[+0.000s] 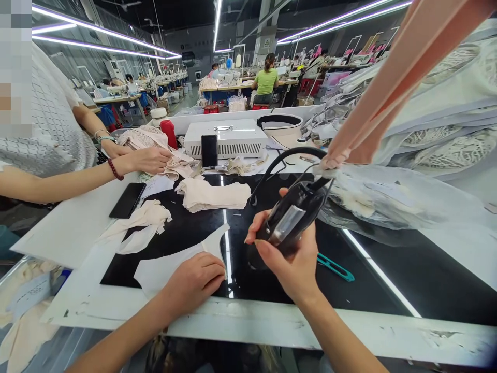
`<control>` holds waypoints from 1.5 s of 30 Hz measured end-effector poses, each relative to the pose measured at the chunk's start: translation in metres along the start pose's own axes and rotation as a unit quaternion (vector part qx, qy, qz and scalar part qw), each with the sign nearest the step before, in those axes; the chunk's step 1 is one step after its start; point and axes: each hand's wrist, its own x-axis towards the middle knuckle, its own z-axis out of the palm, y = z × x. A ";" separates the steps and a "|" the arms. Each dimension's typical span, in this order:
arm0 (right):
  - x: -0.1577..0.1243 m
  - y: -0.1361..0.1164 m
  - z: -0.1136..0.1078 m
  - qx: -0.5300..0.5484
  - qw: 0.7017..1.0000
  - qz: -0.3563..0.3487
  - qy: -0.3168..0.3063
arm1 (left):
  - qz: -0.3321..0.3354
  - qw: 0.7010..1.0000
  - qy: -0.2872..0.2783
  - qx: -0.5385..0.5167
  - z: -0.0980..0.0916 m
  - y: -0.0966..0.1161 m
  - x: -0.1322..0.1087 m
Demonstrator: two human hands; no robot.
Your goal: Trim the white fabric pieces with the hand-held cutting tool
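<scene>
My right hand (290, 259) is closed around a small black iron (293, 215) with a shiny metal plate, held tilted just above the black work surface (388, 248). A black cord (283, 158) loops from the iron toward the back. My left hand (194, 280) rests knuckles up, fingers curled, pressing on a pale cut fabric piece (174, 264) that lies flat near the table's front edge. A stack of folded beige fabric pieces (213, 194) sits beyond it.
Teal thread snips (336, 268) lie right of my hand. A clear plastic bag (392, 199) of lace pieces, stacked lace garments (446, 114) and pink straps (388, 83) fill the right. A white machine box (227, 137), phones, a red bottle (169, 132). A co-worker's hands (149, 159) sort fabric at left.
</scene>
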 end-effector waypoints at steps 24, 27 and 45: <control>-0.021 0.020 0.034 0.163 0.984 -0.051 0.048 | 0.010 1.000 -0.011 -0.005 0.003 -0.004 0.002; -0.020 0.020 0.034 0.163 0.984 -0.052 0.047 | 0.012 1.000 -0.010 -0.005 0.004 -0.005 0.001; -0.021 0.019 0.036 0.167 0.983 -0.060 0.048 | 0.012 1.000 -0.022 -0.004 0.005 -0.006 -0.001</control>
